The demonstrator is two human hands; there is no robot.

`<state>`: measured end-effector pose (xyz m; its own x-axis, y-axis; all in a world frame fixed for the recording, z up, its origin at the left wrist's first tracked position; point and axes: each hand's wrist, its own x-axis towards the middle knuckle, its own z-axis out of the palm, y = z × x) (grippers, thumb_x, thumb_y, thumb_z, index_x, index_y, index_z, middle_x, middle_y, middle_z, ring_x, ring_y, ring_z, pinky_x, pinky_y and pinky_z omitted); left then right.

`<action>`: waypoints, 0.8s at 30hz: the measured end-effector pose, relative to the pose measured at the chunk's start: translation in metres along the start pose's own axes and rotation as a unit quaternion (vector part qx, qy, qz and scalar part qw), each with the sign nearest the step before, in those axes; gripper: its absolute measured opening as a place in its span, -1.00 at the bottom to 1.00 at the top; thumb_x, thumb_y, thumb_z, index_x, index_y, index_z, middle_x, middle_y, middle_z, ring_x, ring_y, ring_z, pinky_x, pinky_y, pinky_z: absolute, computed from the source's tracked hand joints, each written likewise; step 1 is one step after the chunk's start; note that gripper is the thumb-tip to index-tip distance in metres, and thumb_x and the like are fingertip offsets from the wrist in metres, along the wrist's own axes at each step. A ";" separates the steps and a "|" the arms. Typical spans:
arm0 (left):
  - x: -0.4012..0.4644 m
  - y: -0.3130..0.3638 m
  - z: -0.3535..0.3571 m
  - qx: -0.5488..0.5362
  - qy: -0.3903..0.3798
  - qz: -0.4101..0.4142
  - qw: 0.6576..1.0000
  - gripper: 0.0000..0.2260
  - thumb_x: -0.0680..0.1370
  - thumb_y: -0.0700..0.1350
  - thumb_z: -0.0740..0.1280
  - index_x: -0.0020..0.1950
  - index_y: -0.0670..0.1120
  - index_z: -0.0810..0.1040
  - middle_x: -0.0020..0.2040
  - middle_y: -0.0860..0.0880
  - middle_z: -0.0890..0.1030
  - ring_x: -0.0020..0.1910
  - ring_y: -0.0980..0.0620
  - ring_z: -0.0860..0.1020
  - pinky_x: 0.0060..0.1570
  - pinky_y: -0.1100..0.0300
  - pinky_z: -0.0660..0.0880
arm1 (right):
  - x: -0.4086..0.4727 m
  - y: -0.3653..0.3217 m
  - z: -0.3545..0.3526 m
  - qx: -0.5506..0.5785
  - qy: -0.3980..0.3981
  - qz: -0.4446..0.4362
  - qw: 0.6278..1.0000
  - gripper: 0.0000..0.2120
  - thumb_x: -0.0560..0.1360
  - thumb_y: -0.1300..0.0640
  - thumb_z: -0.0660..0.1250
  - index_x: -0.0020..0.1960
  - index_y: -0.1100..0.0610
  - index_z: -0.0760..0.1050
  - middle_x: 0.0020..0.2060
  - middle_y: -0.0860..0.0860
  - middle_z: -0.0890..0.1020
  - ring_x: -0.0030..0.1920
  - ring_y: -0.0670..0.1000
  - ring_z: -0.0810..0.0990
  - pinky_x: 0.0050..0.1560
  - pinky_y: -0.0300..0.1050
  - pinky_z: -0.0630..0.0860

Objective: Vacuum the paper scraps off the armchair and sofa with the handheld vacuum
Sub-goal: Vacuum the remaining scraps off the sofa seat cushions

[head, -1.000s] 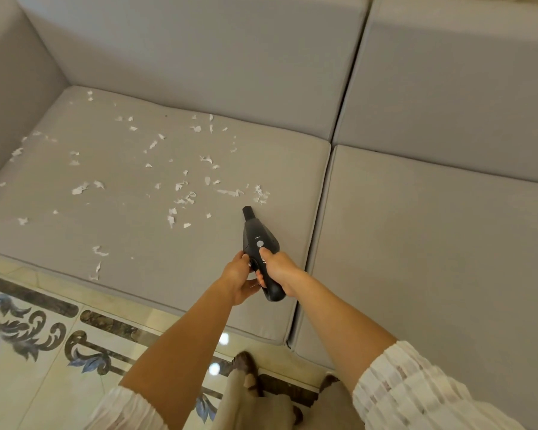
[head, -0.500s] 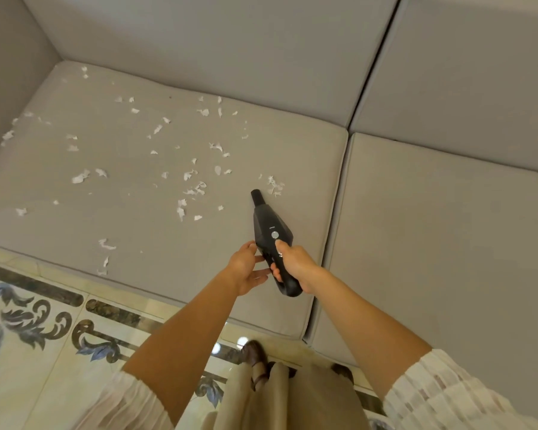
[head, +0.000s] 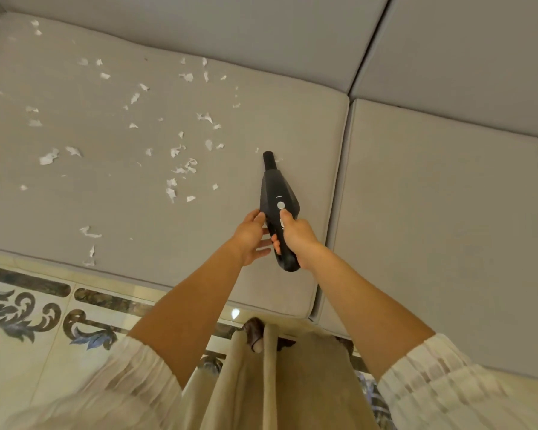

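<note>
The right hand (head: 295, 235) grips the handle of the black handheld vacuum (head: 278, 206), thumb lying along the top just below its round button. The left hand (head: 250, 237) rests against the vacuum's left side with fingers loosely spread, not wrapped round it. The nozzle points away from the person and sits low over the left seat cushion (head: 75, 197) of the grey sofa, near the cushion's right edge, with a small scrap just beside the tip. White paper scraps (head: 180, 169) lie scattered across that cushion to the left of the nozzle. The right cushion (head: 448, 228) shows bare fabric. Patterned floor tiles (head: 28, 315) run along the sofa's front.
</note>
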<state>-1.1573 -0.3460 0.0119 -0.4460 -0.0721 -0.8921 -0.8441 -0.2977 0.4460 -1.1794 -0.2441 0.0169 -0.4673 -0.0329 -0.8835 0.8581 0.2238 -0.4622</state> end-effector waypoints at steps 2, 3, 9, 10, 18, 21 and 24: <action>0.004 0.004 -0.002 0.001 -0.003 0.004 1.000 -0.78 0.70 0.02 0.06 0.32 0.11 0.35 0.01 -0.04 0.56 -0.02 -0.06 0.56 0.27 -0.07 0.48 | 0.004 -0.002 0.002 0.007 0.000 0.004 1.000 -0.50 0.63 -0.16 0.10 0.18 0.27 0.49 -0.29 0.12 0.56 -0.40 0.02 0.50 -0.32 -0.12 0.51; 0.005 0.005 -0.003 -0.001 -0.009 0.002 1.000 -0.78 0.70 0.04 0.07 0.31 0.09 0.36 0.01 -0.05 0.55 -0.03 -0.07 0.56 0.26 -0.06 0.49 | 0.002 -0.002 0.002 0.014 0.000 0.006 1.000 -0.50 0.63 -0.15 0.10 0.16 0.28 0.50 -0.31 0.11 0.55 -0.43 0.01 0.49 -0.37 -0.15 0.51; -0.006 -0.011 0.002 0.022 -0.051 -0.035 0.998 -0.82 0.69 0.03 0.11 0.27 0.05 0.35 0.01 -0.05 0.53 -0.02 -0.08 0.55 0.06 0.00 0.56 | -0.026 0.026 -0.009 0.033 0.008 0.020 0.999 -0.50 0.65 -0.11 0.09 0.12 0.32 0.51 -0.42 0.09 0.52 -0.54 -0.03 0.45 -0.50 -0.23 0.45; -0.007 -0.016 0.005 0.016 -0.055 -0.044 0.997 -0.83 0.69 0.01 0.12 0.26 0.04 0.35 0.01 -0.06 0.53 -0.02 -0.07 0.55 -0.05 0.04 0.58 | -0.029 0.034 -0.013 0.035 0.009 0.020 0.999 -0.50 0.65 -0.11 0.08 0.08 0.32 0.51 -0.43 0.09 0.52 -0.55 -0.03 0.45 -0.50 -0.22 0.45; 0.003 -0.030 0.008 0.008 -0.029 -0.044 0.999 -0.68 0.68 0.08 0.09 0.37 -0.02 0.37 0.20 -0.10 0.54 0.17 -0.13 0.53 0.30 -0.09 0.45 | -0.019 0.032 -0.019 -0.056 -0.008 -0.011 0.998 -0.50 0.66 -0.12 0.05 0.05 0.31 0.50 -0.40 0.11 0.52 -0.52 -0.03 0.47 -0.48 -0.20 0.47; 0.009 -0.019 -0.002 -0.021 -0.006 -0.038 0.999 -0.68 0.68 0.09 0.08 0.35 -0.04 0.38 0.14 -0.08 0.55 0.17 -0.14 0.53 0.29 -0.08 0.46 | -0.008 0.010 -0.013 -0.095 -0.040 -0.010 0.995 -0.51 0.65 -0.13 0.06 0.04 0.29 0.49 -0.39 0.11 0.53 -0.52 -0.03 0.47 -0.49 -0.23 0.46; 0.016 -0.004 -0.013 -0.041 0.024 -0.031 0.998 -0.67 0.69 0.09 0.07 0.36 -0.05 0.37 0.13 -0.08 0.54 0.17 -0.15 0.53 0.28 -0.07 0.46 | 0.004 -0.014 -0.001 -0.132 -0.072 -0.006 0.989 -0.51 0.65 -0.13 0.06 0.03 0.29 0.50 -0.39 0.11 0.53 -0.50 -0.01 0.48 -0.48 -0.22 0.47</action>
<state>-1.1571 -0.3582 -0.0052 -0.3783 -0.0956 -0.9207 -0.8411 -0.3799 0.3851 -1.1932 -0.2465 0.0200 -0.4251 -0.1714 -0.8888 0.7585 0.4683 -0.4531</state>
